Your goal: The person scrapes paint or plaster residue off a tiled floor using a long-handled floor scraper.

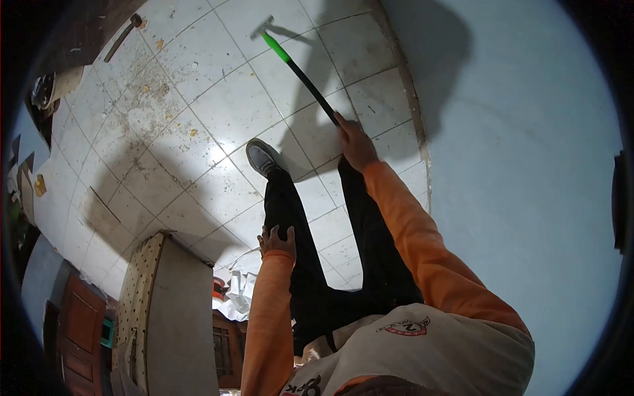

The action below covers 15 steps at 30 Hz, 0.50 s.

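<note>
- Right hand (358,146): arm reaching forward, fingers clamped round long-handled tool (310,86).
- Left hand (277,242): on leg (284,201), fingers apart.
- Tool: black shaft, green neck, greyish blurred head.

Glossy floor tiles (231,109) (gritty in patches), smooth matt wall (522,198), matt cloth trousers (284,204), tool (309,84) with metal-looking head (262,28)

Hammer-like tool (311,88): black shaft, bright green neck, greyish T-shaped head, kinda blurry tbh
Tool angle: slanting away from the body, head out front
Tool spot: over the pale floor tiles (231,99), 1 end in the right hand (358,144)
</note>
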Tool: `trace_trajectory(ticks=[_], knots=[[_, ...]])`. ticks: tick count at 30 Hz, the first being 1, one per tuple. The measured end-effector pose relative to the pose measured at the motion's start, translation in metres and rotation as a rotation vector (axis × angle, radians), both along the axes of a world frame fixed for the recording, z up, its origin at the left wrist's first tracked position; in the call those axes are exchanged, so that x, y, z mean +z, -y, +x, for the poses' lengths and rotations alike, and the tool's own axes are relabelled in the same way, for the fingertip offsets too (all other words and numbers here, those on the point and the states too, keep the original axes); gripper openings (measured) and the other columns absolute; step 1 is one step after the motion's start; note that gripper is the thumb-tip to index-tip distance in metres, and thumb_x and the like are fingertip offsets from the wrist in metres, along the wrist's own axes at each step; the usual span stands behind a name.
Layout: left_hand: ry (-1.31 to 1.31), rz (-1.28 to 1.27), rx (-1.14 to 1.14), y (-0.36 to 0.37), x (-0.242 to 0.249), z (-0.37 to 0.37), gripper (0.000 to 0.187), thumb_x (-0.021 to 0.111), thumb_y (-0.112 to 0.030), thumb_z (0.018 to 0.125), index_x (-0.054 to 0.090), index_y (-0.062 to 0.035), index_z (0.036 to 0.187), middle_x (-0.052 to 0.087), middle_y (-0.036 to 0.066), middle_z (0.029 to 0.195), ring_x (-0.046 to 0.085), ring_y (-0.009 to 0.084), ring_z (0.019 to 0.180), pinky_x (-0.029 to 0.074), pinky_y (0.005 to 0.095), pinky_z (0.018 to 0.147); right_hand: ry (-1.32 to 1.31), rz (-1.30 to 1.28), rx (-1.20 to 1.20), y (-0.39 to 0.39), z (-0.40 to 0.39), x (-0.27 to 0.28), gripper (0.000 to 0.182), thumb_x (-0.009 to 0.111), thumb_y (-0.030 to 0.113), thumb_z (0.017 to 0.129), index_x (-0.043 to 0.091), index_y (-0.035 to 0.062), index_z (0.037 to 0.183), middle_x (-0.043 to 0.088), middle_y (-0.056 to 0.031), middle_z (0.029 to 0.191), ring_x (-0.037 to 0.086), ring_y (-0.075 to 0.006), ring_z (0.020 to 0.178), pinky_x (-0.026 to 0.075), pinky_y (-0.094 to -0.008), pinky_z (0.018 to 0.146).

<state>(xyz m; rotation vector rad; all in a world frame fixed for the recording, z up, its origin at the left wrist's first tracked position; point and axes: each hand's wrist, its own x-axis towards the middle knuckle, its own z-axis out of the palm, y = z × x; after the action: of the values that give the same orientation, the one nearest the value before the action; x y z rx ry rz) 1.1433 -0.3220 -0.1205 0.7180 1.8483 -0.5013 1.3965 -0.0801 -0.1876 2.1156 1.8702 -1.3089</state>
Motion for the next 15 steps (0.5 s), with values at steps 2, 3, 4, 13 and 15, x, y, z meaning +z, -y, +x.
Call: trace_trajectory(ticks=[2, 3, 4, 13, 15], knots=[[-0.008, 0.002, -0.025, -0.007, -0.002, 0.003, 0.066, 0.06, -0.06, 0.094, 0.058, -0.018, 0.145, 0.035, 0.015, 0.165, 0.026, 0.044, 0.153, 0.027, 0.0562, 0.124, 0.06, 0.057, 0.001, 0.049, 0.05, 0.019, 0.045, 0.051, 0.022, 0.107, 0.049, 0.0242, 0.152, 0.069, -0.0226, 0.096, 0.067, -0.0422, 0.089, 0.052, -0.0485, 0.081], [-0.006, -0.018, -0.053, -0.007, -0.001, 0.004, 0.066, 0.06, -0.06, 0.094, 0.058, -0.018, 0.145, 0.035, 0.014, 0.165, 0.026, 0.0436, 0.153, 0.027, 0.0561, 0.124, 0.115, -0.007, 0.014, 0.077, 0.073, 0.028, 0.046, 0.051, 0.022, 0.107, 0.048, 0.0246, 0.153, 0.069, -0.0225, 0.095, 0.068, -0.0415, 0.089, 0.052, -0.0489, 0.08], [-0.006, -0.041, -0.081, -0.006, 0.0, 0.004, 0.066, 0.059, -0.061, 0.094, 0.058, -0.0181, 0.145, 0.035, 0.014, 0.165, 0.026, 0.0433, 0.153, 0.026, 0.056, 0.124, 0.168, -0.073, 0.029, 0.104, 0.094, 0.038, 0.047, 0.051, 0.023, 0.107, 0.048, 0.0249, 0.154, 0.069, -0.0224, 0.094, 0.068, -0.0409, 0.089, 0.053, -0.0493, 0.08], [-0.041, -0.035, -0.153, -0.002, -0.004, 0.014, 0.066, 0.057, -0.061, 0.095, 0.058, -0.0193, 0.146, 0.035, 0.014, 0.165, 0.025, 0.0416, 0.154, 0.026, 0.0561, 0.124, 0.136, -0.142, -0.071, 0.127, 0.064, 0.002, 0.052, 0.047, 0.031, 0.109, 0.035, 0.0324, 0.16, 0.071, -0.0236, 0.085, 0.069, -0.0446, 0.08, 0.054, -0.0532, 0.071], [-0.051, -0.08, -0.176, 0.003, 0.009, 0.015, 0.066, 0.057, -0.061, 0.095, 0.057, -0.0193, 0.146, 0.035, 0.014, 0.165, 0.025, 0.0409, 0.154, 0.026, 0.056, 0.124, 0.123, -0.131, -0.084, 0.108, 0.043, -0.002, 0.052, 0.047, 0.032, 0.109, 0.035, 0.0327, 0.159, 0.072, -0.0234, 0.088, 0.069, -0.0449, 0.083, 0.054, -0.0545, 0.072]])
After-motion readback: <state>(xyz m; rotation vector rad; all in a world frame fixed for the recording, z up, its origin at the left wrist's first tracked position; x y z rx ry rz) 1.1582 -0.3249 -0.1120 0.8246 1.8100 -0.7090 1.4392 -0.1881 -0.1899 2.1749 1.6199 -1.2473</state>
